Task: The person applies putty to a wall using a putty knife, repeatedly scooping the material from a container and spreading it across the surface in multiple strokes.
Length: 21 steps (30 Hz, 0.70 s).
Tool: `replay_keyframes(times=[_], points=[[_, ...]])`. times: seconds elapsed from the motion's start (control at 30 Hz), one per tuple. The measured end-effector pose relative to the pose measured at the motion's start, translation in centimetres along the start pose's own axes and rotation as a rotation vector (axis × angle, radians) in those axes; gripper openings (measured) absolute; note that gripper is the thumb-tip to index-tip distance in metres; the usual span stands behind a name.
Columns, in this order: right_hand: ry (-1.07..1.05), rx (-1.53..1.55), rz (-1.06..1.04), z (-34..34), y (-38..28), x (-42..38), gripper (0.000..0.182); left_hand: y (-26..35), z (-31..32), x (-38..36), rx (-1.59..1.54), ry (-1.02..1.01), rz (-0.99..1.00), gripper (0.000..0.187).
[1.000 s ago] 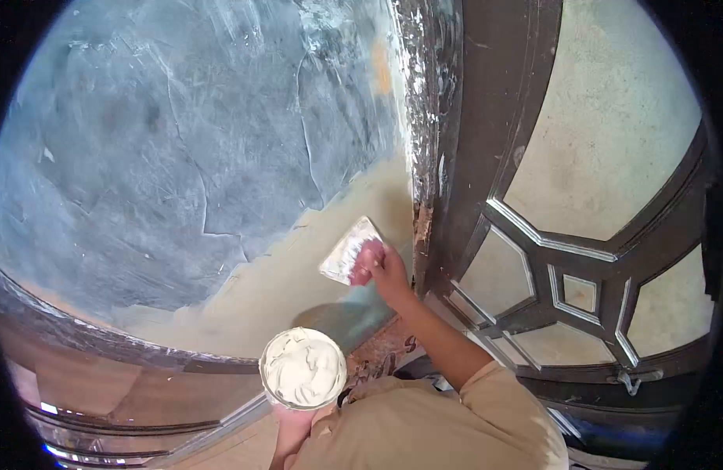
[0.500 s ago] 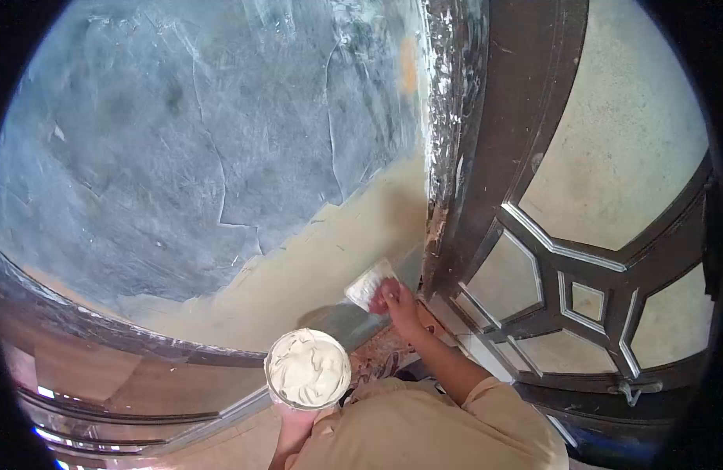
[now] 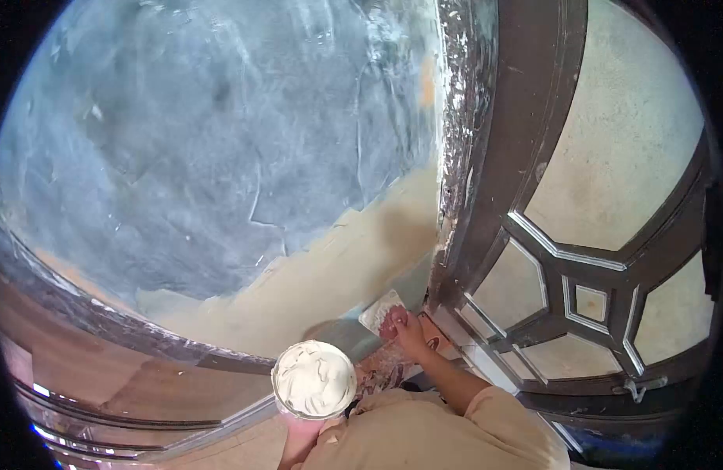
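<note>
My left hand (image 3: 302,429) grips a round tub (image 3: 281,404) from below, at the bottom middle of the view. Thick cream-coloured putty (image 3: 313,377) fills it close to the rim, its surface swirled. In my right hand (image 3: 410,332) is a putty spreader with a pale, smeared blade (image 3: 379,310) and a reddish grip (image 3: 393,321). The blade is at the lower right of the wall panel (image 3: 189,141), near the corner by the dark frame. Fresh beige putty (image 3: 330,270) covers a slanting band along the panel's lower part; above it the surface is blue-grey and streaked.
A worn dark frame post (image 3: 457,94) with flaking white paint borders the panel on the right. Beyond it stands a dark door (image 3: 526,117) with pale inset panels and a metal handle (image 3: 639,389). A wooden ledge (image 3: 165,345) curves along the lower left.
My right hand with the spreader has moved down and slightly right, lower on the panel. The whole view has shifted a little; the tub stays in my left hand.
</note>
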State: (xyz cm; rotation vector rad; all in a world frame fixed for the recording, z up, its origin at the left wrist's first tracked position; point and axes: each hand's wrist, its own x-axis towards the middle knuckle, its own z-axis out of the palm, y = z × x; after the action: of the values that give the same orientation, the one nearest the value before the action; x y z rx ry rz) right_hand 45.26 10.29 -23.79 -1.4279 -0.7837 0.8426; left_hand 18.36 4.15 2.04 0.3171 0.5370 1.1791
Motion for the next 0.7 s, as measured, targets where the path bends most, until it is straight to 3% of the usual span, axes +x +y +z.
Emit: replay_keyframes(times=[0.03,0.07,0.1,0.17,0.27,0.37,0.43,0.5,0.57,0.7], points=[[0.011,-0.13,0.05,0.0,-3.3,-1.3,0.033,0.3,-1.7,0.0,0.436,-0.084,0.153,0.079],[-0.018,0.007,0.017,0.4,-6.9,-1.6,0.034,0.5,-3.4,0.1,0.872,-0.169,0.307,0.079],[-0.046,0.144,-0.014,1.6,-12.3,-1.4,0.034,0.9,-4.1,0.2,0.784,-0.237,0.238,0.062],[0.025,0.391,-0.175,4.4,-18.2,-0.8,0.034,1.8,-4.6,-0.6,0.767,-0.234,0.233,0.062],[0.024,0.158,-0.28,6.7,-22.9,0.1,0.034,3.6,-4.1,-0.7,0.729,-0.225,0.217,0.062],[0.075,-0.078,-0.24,9.0,-16.5,1.1,0.034,5.0,-4.4,-1.5,0.676,-0.188,0.213,0.063],[0.086,-0.075,-0.173,8.6,-11.6,-2.1,0.035,6.2,-7.3,-3.9,0.643,-0.17,0.218,0.063],[0.108,-0.336,0.022,8.0,-0.9,-4.4,0.025,7.4,-12.1,-7.8,0.609,-0.155,0.23,0.064],[-0.058,0.281,0.107,7.9,-3.3,-9.5,0.023,8.6,-16.3,-11.5,0.579,-0.131,0.236,0.065],[-0.094,0.09,-0.008,10.3,-10.6,-10.5,0.024,10.0,-17.1,-12.5,0.505,-0.099,0.229,0.068]])
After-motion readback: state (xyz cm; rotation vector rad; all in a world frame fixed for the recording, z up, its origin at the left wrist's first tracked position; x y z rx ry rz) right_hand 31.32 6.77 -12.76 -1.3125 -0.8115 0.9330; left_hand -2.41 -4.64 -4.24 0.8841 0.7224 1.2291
